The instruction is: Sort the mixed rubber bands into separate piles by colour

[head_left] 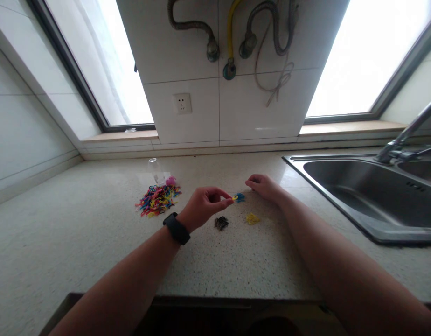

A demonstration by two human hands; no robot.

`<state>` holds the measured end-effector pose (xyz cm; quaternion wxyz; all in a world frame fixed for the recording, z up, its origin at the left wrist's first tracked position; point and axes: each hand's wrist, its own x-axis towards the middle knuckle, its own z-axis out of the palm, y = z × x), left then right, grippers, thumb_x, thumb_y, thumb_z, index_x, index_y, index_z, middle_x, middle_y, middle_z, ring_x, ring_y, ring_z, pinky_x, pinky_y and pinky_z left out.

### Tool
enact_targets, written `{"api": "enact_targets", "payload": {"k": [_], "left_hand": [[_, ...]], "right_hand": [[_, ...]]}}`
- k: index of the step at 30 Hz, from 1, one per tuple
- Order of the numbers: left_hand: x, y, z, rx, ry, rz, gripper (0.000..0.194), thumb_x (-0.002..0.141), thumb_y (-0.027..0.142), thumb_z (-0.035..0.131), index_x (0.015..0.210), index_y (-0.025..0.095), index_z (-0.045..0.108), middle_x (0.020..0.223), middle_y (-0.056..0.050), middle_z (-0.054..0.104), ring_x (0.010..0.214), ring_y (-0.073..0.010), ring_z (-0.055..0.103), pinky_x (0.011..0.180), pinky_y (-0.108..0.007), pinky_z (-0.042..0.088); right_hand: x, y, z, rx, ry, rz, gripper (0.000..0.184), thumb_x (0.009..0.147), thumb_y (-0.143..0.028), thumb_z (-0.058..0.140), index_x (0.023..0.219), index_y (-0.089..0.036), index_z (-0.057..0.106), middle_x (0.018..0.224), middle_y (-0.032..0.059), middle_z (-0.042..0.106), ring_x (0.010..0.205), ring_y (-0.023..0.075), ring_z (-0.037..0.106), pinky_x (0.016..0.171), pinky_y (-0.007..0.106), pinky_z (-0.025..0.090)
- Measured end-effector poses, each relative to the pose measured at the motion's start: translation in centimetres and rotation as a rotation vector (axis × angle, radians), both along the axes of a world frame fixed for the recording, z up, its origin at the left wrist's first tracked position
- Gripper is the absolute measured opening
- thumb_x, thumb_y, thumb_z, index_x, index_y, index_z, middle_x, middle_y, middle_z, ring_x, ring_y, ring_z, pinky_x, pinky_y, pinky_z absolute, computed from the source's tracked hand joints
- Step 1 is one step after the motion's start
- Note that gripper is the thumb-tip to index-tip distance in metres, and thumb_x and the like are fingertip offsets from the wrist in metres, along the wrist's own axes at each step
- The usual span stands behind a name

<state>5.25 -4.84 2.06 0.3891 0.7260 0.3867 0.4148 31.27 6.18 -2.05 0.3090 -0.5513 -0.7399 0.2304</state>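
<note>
My left hand (207, 204), with a dark watch on its wrist, pinches a small yellow rubber band (235, 198) between thumb and forefinger. Right behind that band lies a small pile of blue rubber bands (240, 197). My right hand (262, 185) rests at the counter beyond the blue pile, its fingers curled together; whatever they may hold is hidden. Below my left hand sits a pile of black rubber bands (221, 223), and to its right a pile of yellow rubber bands (252, 219). A large mixed heap of coloured rubber bands (157, 199) spreads out on the left.
A clear plastic container (156, 169) appears just behind the mixed heap. On the right, a steel sink (341, 219) with a faucet (393, 147) is set into the speckled counter (201, 270). The tiled wall behind carries a socket (182, 103) and hoses (230, 32).
</note>
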Motion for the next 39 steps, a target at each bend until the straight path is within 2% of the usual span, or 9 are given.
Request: {"api": "enact_targets", "payload": {"k": [8,14,19,27,36,39], "left_hand": [[1.4,-1.9,0.1,0.026,0.030,-0.131,0.034,0.078,0.047,0.074,0.084,0.014,0.074,0.053,0.007,0.039,0.050,-0.0066,0.030,0.046,-0.021,0.022],[1.8,-2.6,0.3,0.219,0.156,-0.143,0.029,0.080,0.046,0.073,0.082,0.017,0.075,0.055,0.006,0.042,0.053,-0.0080,0.035,0.053,-0.023,0.030],[2.3,-2.3,-0.3,0.288,0.294,-0.171,0.025,0.086,0.042,0.067,0.090,0.018,0.075,0.059,0.004,0.049,0.054,-0.0085,0.038,0.053,-0.023,0.030],[2.7,-1.5,-0.7,0.426,0.513,-0.116,0.022,0.090,0.037,0.062,0.094,0.020,0.074,0.067,0.001,0.061,0.058,-0.0100,0.048,0.061,-0.025,0.035],[3.0,-1.0,-1.0,0.584,0.702,-0.116,0.020,0.093,0.033,0.057,0.099,0.022,0.073,0.091,-0.003,0.074,0.073,-0.0141,0.064,0.067,-0.026,0.041],[3.4,-0.9,-1.2,0.629,0.751,-0.117,0.020,0.095,0.032,0.055,0.099,0.023,0.072,0.092,-0.003,0.074,0.079,-0.0162,0.066,0.067,-0.027,0.041]], "right_hand": [[0.1,0.4,-0.6,0.027,0.021,0.013,0.031,0.083,-0.044,0.057,0.082,-0.017,0.069,0.065,0.0020,0.063,0.061,0.0147,0.054,0.057,0.026,0.039],[0.2,0.4,-0.7,0.048,0.022,0.018,0.029,0.083,-0.044,0.057,0.079,-0.018,0.068,0.064,0.0014,0.063,0.060,0.0148,0.054,0.057,0.027,0.039],[0.1,0.4,-0.7,0.029,0.024,0.016,0.029,0.083,-0.044,0.057,0.079,-0.017,0.068,0.063,0.0014,0.063,0.059,0.0146,0.054,0.056,0.026,0.038],[0.1,0.5,-0.8,0.035,0.014,0.004,0.030,0.083,-0.045,0.056,0.079,-0.017,0.069,0.064,0.0019,0.064,0.058,0.0139,0.052,0.054,0.026,0.036],[0.0,0.5,-0.7,-0.005,0.003,-0.010,0.028,0.083,-0.043,0.058,0.079,-0.018,0.070,0.066,0.0022,0.066,0.060,0.0140,0.055,0.055,0.025,0.037],[-0.1,0.3,-0.6,-0.008,0.001,-0.012,0.027,0.083,-0.043,0.059,0.078,-0.018,0.070,0.066,0.0027,0.066,0.060,0.0142,0.055,0.056,0.025,0.037]]}}
